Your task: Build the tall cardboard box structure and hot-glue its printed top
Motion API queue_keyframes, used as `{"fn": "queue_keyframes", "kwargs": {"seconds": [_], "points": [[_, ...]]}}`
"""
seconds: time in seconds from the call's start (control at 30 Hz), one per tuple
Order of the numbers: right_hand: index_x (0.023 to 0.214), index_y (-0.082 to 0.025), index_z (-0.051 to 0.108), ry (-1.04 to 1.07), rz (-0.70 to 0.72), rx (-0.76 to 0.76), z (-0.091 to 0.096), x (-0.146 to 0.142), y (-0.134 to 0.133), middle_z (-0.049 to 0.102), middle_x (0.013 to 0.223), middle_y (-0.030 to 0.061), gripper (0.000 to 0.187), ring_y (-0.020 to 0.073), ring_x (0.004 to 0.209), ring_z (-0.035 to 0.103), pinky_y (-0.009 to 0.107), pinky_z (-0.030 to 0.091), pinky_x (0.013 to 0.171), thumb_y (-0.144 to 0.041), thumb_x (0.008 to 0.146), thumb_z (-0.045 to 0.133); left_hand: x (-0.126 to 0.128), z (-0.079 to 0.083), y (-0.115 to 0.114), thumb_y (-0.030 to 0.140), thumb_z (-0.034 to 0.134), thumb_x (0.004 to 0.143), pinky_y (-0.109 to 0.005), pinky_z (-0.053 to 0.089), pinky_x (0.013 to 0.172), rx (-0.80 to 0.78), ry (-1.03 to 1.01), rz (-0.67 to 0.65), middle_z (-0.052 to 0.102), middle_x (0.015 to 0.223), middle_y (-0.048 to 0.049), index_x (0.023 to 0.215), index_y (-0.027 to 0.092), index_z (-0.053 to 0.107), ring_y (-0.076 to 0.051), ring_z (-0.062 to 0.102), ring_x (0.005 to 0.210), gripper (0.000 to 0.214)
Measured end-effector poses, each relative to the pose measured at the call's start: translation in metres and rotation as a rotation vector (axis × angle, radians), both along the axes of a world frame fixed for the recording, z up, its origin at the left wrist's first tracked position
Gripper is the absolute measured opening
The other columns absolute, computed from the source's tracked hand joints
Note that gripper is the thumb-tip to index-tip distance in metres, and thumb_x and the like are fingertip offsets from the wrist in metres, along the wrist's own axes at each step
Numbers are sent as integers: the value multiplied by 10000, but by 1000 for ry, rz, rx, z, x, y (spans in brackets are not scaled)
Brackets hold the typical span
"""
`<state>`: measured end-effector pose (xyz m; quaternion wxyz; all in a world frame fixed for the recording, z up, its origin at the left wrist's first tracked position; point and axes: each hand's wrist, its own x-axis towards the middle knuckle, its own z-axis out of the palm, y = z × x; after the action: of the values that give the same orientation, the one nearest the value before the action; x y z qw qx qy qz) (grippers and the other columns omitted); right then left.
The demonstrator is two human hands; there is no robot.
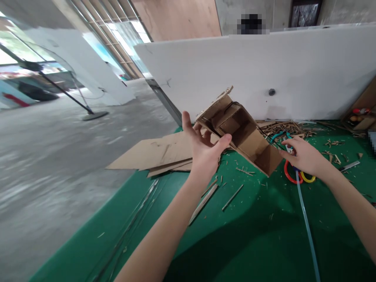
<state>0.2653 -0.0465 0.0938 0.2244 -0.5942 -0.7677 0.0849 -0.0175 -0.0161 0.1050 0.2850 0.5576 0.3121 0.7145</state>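
My left hand (205,152) grips a small open cardboard box (249,137) by its left side, thumb on the near edge and fingers behind. The box is tilted in the air above the table, its open side with inner compartments facing me. A thin black wire (266,135) loops over its top and runs along the far edge to my right hand (304,154). There, thumb and fingers close around the wire beside the box's lower right corner. Under the right hand lie red handle loops (289,176), a yellow handle loop (308,178) and teal-handled pliers (277,136).
Flat cardboard sheets (158,152) overhang the left edge of the green table (235,243). Cardboard scraps (289,128) are heaped by the white panel (249,70). A pale blue strip (307,227) runs toward me. A cutter blade (349,166) lies at right. A person's head shows behind the panel.
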Motion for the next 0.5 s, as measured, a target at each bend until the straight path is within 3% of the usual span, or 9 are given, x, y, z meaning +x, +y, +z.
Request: {"fn": "queue_keyframes", "kwargs": {"seconds": [0.13,0.3,0.4,0.5], "points": [[1019,-223,693,56,40,0,-4,2,7,666,988,79,260,215,782,638,351,476,735,-397,948,513,0,4,-2,547,944,556,-379,573,981,-18,-26,-29,383,1531,-18,1468,546,293,-271,481,1376,1121],[815,-220,597,77,9,63,-4,0,7,667,900,64,157,209,763,611,320,431,661,-250,914,479,-3,6,-4,513,942,590,-406,586,967,12,23,-64,415,1506,-11,1456,549,315,-294,488,1380,1069],[931,-217,599,151,2,15,-3,-3,4,686,895,63,184,192,679,588,307,402,590,-333,959,458,-6,7,-4,513,936,605,-419,586,974,22,45,-66,422,1501,-15,1456,545,306,-296,501,1371,1060],[1102,-211,616,211,108,26,-3,-8,2,684,1017,86,281,190,691,584,309,417,592,-429,956,518,-9,9,-4,521,935,600,-443,583,995,52,61,-62,435,1493,-33,1476,521,275,-311,500,1381,1097]]}}
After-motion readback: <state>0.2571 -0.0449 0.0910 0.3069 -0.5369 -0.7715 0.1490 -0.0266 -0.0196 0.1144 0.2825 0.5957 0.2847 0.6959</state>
